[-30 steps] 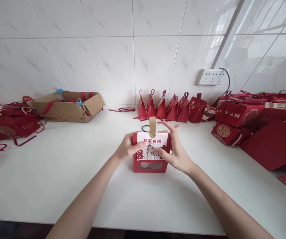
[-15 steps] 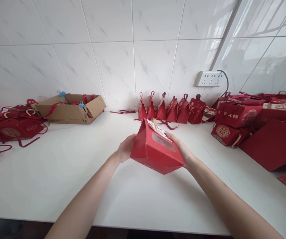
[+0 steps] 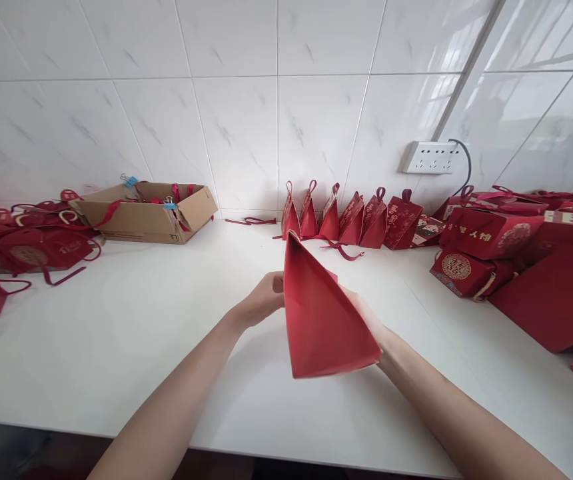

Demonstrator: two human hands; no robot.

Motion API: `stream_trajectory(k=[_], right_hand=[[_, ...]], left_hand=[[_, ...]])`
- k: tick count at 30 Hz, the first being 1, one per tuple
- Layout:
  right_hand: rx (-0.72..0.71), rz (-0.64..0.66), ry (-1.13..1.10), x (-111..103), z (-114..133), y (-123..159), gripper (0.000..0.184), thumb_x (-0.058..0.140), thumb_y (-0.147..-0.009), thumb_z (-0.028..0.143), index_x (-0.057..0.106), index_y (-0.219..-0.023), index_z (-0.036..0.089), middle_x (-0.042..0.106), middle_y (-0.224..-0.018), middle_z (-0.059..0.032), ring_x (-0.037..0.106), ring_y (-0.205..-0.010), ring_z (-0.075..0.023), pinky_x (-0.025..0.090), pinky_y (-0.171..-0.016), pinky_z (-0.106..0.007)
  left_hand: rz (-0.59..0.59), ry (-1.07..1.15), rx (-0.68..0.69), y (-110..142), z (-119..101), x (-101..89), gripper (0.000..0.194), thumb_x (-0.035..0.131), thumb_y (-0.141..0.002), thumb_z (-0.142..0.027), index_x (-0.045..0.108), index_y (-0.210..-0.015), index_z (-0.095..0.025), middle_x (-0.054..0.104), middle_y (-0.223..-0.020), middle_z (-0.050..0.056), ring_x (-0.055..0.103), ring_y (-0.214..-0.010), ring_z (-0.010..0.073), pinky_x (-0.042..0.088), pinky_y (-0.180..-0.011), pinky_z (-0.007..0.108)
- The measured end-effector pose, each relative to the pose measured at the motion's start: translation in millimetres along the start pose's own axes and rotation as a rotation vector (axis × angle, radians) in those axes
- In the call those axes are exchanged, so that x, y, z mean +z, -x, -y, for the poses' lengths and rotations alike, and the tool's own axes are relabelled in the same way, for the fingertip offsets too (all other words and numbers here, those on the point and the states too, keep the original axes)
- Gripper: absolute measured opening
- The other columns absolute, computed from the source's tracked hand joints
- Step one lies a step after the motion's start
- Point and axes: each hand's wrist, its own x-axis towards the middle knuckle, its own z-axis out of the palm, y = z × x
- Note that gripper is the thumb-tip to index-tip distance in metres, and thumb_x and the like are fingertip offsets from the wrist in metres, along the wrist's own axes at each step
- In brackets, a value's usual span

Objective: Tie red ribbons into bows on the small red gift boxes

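Observation:
A red paper gift box (image 3: 324, 320) is held above the white table, its plain triangular end turned toward me. My left hand (image 3: 266, 298) grips its left side, with the fingertips partly hidden behind the box. On the right side, my right hand (image 3: 364, 313) is closed on it, most of its fingers out of sight behind the cardboard. Beyond the box, a dark red ribbon (image 3: 342, 251) lies on the table in front of a row of small triangular red gift boxes (image 3: 351, 220) with loop handles.
Along the wall at left stands an open cardboard box (image 3: 141, 227) with ribbons and blue clips. Red boxes (image 3: 41, 250) with cords crowd the far left of the table (image 3: 131, 347). More red boxes (image 3: 496, 233) are piled at right, below a white power strip (image 3: 431, 158).
The held gift box has turned between my hands. Its windowed, printed face has swung out of sight, and a plain triangular end faces me. Both hands stay on it.

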Motion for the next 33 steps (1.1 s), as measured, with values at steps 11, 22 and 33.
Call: stream_trajectory(k=[11, 22, 33], right_hand=[[-0.289, -0.32, 0.104, -7.5, 17.6, 0.2, 0.037, 0.061, -0.079, 0.052, 0.064, -0.095, 0.018, 0.07, -0.085, -0.0055, 0.066, -0.074, -0.02, 0.053, -0.061, -0.027], [-0.582, -0.121, 0.363, -0.2, 7.2, 8.3, 0.049, 0.048, -0.082, 0.064, 0.06, -0.11, 0.025, 0.064, -0.111, -0.0064, 0.063, -0.092, -0.024, 0.052, -0.05, -0.024], [-0.568, 0.023, 0.326, 7.9, 7.5, 20.5, 0.043, 0.064, -0.077, 0.053, 0.056, -0.109, 0.026, 0.059, -0.087, -0.001, 0.058, -0.059, -0.0115, 0.052, -0.043, -0.022]], left_hand=[[-0.073, 0.355, -0.1, 2.0, -19.7, 2.3, 0.065, 0.05, -0.075, -0.068, 0.059, -0.116, -0.017, 0.066, -0.112, 0.011, 0.06, -0.104, 0.0322, 0.046, -0.084, 0.039], [-0.099, 0.531, -0.259, 0.4, -12.9, 2.9, 0.051, 0.05, -0.072, -0.035, 0.057, -0.114, -0.007, 0.07, -0.098, 0.013, 0.066, -0.086, 0.0294, 0.049, -0.079, 0.038], [-0.115, 0.636, -0.242, 3.1, -21.6, 14.1, 0.035, 0.053, -0.07, -0.029, 0.063, -0.097, -0.01, 0.07, -0.082, 0.009, 0.064, -0.069, 0.0213, 0.046, -0.062, 0.029]])
